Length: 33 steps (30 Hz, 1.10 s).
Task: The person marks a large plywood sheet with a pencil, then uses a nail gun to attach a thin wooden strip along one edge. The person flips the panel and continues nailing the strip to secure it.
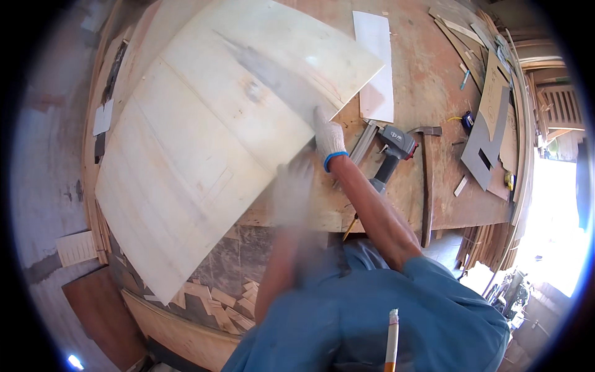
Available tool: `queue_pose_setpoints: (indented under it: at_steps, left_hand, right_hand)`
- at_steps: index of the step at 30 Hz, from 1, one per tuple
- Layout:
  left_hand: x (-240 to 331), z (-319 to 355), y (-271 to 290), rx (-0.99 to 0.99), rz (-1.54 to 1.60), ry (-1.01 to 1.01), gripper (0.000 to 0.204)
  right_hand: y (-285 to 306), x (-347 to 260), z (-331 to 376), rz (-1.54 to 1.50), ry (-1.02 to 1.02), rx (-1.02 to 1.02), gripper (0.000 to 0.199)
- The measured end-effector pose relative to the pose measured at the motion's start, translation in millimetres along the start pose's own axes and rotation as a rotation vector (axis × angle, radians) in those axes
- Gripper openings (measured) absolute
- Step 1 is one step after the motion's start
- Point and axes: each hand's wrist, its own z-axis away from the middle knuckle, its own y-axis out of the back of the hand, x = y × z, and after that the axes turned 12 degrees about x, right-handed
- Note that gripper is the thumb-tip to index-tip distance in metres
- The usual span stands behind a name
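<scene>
The gloved right hand is clamped on the near corner of a big pale plywood sheet, which slants away up and to the left over the workbench. The left hand is a blur at the sheet's lower edge; I cannot tell its grip. Just right of the right wrist lie a nail gun and a hammer.

A gloved right hand gripped the edge of a large pale plywood sheet over the workbench — the left hand blurred beside it — with a nail gun and hammer lying close by.
</scene>
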Motion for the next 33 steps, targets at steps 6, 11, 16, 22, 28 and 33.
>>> queue_pose_setpoints:
  at_steps: [6,11,16,22,28,33]
  left_hand:
    - [-23.6,-29.6,-68.9,0.141,-0.082,0.096,0.043]
    - [-26.2,-5.6,-93.6,0.268,-0.004,0.042,0.032]
    - [-22.4,-7.2,-92.4,0.231,-0.080,-0.033,0.034]
    - [-10.3,-7.2,-89.6,0.177,-0.120,-0.089,0.036]
    - [3.7,9.8,-117.7,0.222,-0.106,-0.085,0.038]
    - [-0.5,8.4,-113.8,0.227,-0.100,-0.052,0.034]
  right_hand:
    - [24.5,11.9,4.5,0.047,0.178,-0.030,0.061]
    - [125.6,9.9,55.1,-0.045,0.030,-0.076,0.038]
    - [190.0,75.2,66.0,0.194,0.112,0.413,0.032]
    - [177.4,93.7,62.3,0.082,-0.006,0.493,0.041]
    - [177.7,80.3,60.8,-0.207,-0.130,0.395,0.035]
    - [187.3,98.6,55.5,-0.302,-0.221,0.230,0.033]
